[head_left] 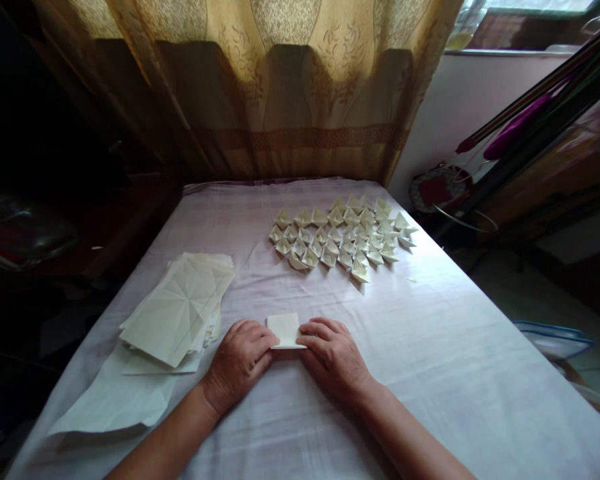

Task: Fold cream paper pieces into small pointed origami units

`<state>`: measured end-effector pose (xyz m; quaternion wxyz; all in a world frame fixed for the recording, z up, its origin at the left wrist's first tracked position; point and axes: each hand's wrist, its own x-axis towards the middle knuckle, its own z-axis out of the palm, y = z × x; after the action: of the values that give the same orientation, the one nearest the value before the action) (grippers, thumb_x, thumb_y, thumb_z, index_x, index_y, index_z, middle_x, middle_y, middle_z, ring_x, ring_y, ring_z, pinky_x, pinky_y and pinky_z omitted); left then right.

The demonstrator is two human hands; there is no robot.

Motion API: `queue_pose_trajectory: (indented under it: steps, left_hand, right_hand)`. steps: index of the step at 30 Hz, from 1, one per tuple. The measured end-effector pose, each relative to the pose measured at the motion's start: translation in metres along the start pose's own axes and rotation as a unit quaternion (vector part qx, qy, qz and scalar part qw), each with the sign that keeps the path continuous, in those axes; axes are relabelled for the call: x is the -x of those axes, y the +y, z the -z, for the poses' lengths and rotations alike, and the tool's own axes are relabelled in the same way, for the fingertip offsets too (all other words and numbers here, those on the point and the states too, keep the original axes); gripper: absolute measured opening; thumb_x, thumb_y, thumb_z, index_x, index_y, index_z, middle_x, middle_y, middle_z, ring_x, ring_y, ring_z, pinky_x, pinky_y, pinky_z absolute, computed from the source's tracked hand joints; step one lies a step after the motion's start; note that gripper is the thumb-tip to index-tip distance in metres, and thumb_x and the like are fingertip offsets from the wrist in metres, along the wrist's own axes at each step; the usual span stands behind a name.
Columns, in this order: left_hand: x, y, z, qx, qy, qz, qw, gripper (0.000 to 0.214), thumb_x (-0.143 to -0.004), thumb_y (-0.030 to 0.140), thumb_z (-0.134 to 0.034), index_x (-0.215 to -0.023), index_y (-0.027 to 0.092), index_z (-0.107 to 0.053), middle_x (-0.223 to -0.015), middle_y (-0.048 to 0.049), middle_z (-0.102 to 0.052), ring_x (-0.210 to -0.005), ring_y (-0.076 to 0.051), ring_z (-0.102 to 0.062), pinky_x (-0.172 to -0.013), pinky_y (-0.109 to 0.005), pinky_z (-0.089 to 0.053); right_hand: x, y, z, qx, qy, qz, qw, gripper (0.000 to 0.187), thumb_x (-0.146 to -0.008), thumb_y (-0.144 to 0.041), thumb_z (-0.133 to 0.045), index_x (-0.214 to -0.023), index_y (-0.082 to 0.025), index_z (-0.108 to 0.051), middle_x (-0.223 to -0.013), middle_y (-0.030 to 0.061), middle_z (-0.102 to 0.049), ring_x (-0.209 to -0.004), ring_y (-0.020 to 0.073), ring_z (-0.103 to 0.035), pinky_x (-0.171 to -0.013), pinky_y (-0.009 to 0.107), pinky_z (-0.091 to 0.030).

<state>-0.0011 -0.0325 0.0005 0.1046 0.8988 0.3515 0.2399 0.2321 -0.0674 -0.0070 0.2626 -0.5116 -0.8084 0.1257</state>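
Observation:
A small folded piece of cream paper (284,329) lies between my two hands near the middle of the table. My left hand (241,357) grips its left edge, fingers curled and pressed together. On the opposite side, my right hand (333,353) holds the right edge, with the fingertips on top of the paper. The paper's near edge shows a thin fold. Both thumbs are mostly hidden beneath or behind the fingers. Further back sit several small folded paper boats (330,235), grouped in rows.
To the left lies a stack of creased paper sheets (180,307), above a larger loose sheet (113,393). A pale cloth (430,373) covers the table. A patterned curtain (300,87) hangs behind its far edge. A blue-rimmed clear container (555,339) is beyond the right edge.

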Motion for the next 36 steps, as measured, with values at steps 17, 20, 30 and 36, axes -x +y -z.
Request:
queue_pose_trajectory:
  steps: [17,20,30,36]
  left_hand:
    - [-0.007,0.001,-0.015,-0.041,0.048,0.067,0.996,0.030,-0.099,0.026,-0.046,-0.125,0.022,-0.060,-0.089,-0.0048,-0.069,-0.083,-0.019,-0.059,-0.077,-0.034,-0.047]
    - [-0.007,0.002,-0.013,-0.052,0.024,0.069,0.996,0.027,-0.099,0.025,-0.047,-0.117,0.024,-0.066,-0.086,-0.0043,-0.067,-0.081,-0.019,-0.057,-0.075,-0.034,-0.045]
    - [-0.005,0.011,-0.015,-0.109,0.045,0.062,0.991,0.026,-0.094,0.023,-0.052,-0.114,0.025,-0.068,-0.119,-0.0079,-0.064,-0.112,-0.026,-0.056,-0.096,-0.043,-0.046]
    - [0.001,0.021,-0.018,-0.138,0.017,-0.018,0.990,0.037,-0.098,0.025,-0.044,-0.133,0.018,-0.055,-0.131,-0.0041,-0.065,-0.128,-0.020,-0.053,-0.114,-0.040,-0.032]
  right_hand:
    - [-0.027,-0.008,-0.021,0.008,0.053,-0.174,0.983,0.022,-0.090,-0.031,-0.058,-0.071,-0.023,-0.067,-0.123,0.0063,-0.066,-0.130,0.0301,-0.045,-0.106,0.049,-0.034]
    - [-0.028,-0.008,-0.022,0.021,0.049,-0.185,0.981,0.023,-0.089,-0.031,-0.059,-0.069,-0.022,-0.065,-0.125,0.0066,-0.065,-0.131,0.0305,-0.045,-0.106,0.049,-0.033]
    - [-0.025,-0.006,-0.029,0.038,0.092,-0.155,0.983,0.019,-0.087,-0.026,-0.061,-0.068,-0.022,-0.060,-0.122,0.0067,-0.066,-0.127,0.0288,-0.050,-0.102,0.045,-0.035]
    - [-0.024,-0.005,-0.030,0.042,0.103,-0.150,0.982,0.019,-0.088,-0.028,-0.061,-0.069,-0.023,-0.059,-0.120,0.0072,-0.067,-0.126,0.0283,-0.051,-0.101,0.045,-0.035]
